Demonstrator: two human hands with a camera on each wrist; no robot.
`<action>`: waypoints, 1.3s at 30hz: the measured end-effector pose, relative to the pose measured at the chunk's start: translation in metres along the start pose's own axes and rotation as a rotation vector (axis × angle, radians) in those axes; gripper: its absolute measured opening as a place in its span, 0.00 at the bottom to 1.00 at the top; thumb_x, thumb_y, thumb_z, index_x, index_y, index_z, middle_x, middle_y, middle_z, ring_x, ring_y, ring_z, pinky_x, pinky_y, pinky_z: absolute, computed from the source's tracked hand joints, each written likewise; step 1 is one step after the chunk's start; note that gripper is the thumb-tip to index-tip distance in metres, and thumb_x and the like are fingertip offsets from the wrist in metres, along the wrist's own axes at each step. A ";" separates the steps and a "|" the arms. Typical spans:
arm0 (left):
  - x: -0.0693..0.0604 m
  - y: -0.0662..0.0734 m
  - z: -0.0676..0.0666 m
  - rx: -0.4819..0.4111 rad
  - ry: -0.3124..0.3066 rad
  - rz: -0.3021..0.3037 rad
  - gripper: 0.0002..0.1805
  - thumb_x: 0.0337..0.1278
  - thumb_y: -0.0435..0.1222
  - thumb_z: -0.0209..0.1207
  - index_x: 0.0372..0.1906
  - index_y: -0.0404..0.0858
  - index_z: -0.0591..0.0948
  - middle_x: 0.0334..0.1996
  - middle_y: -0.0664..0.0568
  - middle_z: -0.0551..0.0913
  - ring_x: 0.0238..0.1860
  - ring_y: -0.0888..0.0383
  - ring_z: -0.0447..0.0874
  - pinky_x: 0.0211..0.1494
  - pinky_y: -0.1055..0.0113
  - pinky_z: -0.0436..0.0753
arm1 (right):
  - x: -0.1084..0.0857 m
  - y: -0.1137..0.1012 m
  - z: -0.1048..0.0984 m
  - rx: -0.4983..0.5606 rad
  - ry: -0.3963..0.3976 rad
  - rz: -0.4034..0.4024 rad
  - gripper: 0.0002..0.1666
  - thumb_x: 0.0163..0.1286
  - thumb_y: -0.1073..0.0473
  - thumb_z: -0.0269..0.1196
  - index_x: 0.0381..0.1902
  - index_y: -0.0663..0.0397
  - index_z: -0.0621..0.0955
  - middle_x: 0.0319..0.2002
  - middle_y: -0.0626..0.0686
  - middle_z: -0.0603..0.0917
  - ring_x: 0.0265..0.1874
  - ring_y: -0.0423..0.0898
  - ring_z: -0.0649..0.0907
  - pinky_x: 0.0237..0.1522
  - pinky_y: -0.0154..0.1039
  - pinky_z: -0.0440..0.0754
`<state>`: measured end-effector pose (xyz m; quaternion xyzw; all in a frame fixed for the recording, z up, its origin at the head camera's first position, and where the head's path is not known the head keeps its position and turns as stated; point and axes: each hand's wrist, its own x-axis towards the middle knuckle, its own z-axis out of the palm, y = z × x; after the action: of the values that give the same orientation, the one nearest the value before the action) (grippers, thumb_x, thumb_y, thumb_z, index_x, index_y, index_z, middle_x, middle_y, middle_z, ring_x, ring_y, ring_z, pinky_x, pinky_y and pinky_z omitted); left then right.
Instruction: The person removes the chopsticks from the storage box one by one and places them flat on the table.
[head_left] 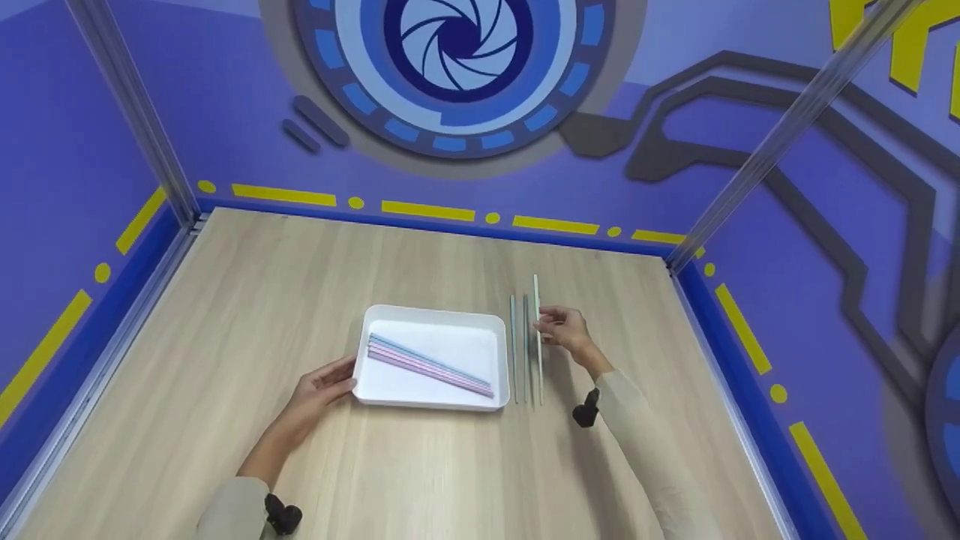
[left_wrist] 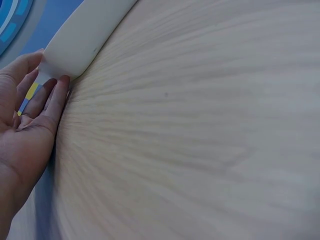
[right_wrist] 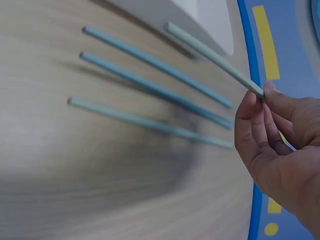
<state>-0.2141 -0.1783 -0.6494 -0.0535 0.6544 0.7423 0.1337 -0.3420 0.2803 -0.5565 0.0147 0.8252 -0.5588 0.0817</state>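
1. On my head feed, the right hand [head_left: 564, 328] pinches a pale green stick [right_wrist: 215, 60], straight, slim and chopstick-like, between thumb and fingertips, to the right of the tray and raised off the counter [head_left: 420, 465].
2. The left hand [head_left: 319, 390] is relaxed, its fingers fairly straight, the tips touching the outside of the tray's near left corner.
3. That white tray [head_left: 457, 341] is a shallow rectangle with rounded corners and smooth, plastic-looking walls; it sits on the counter.
4. Inside it I see a bundle of blue, pink and purple sticks [head_left: 431, 366], smooth and matte, lying side by side on a diagonal.
5. Just beside the tray's right wall, my right wrist view shows two blue sticks [right_wrist: 157, 66] and a paler blue-green stick [right_wrist: 150, 123] on the counter, roughly parallel and apart.
6. The counter has a pale, streaky wood grain.
7. Behind it, the blue-purple wall panel carries a printed aperture graphic [head_left: 459, 37] and yellow dashes [head_left: 283, 195]; I cannot read the cropped yellow shapes at top right.
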 end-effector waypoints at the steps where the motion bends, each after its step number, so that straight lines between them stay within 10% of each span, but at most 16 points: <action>1: 0.000 0.000 0.000 0.003 -0.002 0.000 0.36 0.66 0.38 0.66 0.76 0.40 0.68 0.76 0.42 0.68 0.75 0.50 0.69 0.65 0.76 0.80 | -0.002 -0.001 -0.003 -0.007 -0.011 0.012 0.26 0.70 0.70 0.65 0.63 0.77 0.75 0.43 0.60 0.84 0.34 0.39 0.84 0.45 0.42 0.92; 17: -0.002 -0.001 0.002 -0.019 -0.033 0.032 0.35 0.68 0.36 0.65 0.76 0.37 0.67 0.75 0.39 0.68 0.75 0.47 0.68 0.66 0.75 0.80 | 0.002 0.046 -0.015 -0.165 0.028 0.169 0.24 0.69 0.70 0.65 0.62 0.72 0.77 0.47 0.63 0.86 0.40 0.48 0.89 0.44 0.40 0.91; 39: -0.002 0.000 0.001 -0.018 -0.015 0.026 0.35 0.67 0.36 0.65 0.75 0.36 0.68 0.75 0.39 0.68 0.75 0.46 0.67 0.65 0.75 0.80 | 0.003 0.049 -0.012 -0.298 0.114 0.139 0.21 0.66 0.67 0.69 0.56 0.70 0.82 0.41 0.63 0.89 0.33 0.46 0.88 0.33 0.34 0.89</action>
<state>-0.2120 -0.1777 -0.6485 -0.0406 0.6474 0.7501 0.1284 -0.3405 0.3094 -0.5974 0.0911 0.8991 -0.4217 0.0744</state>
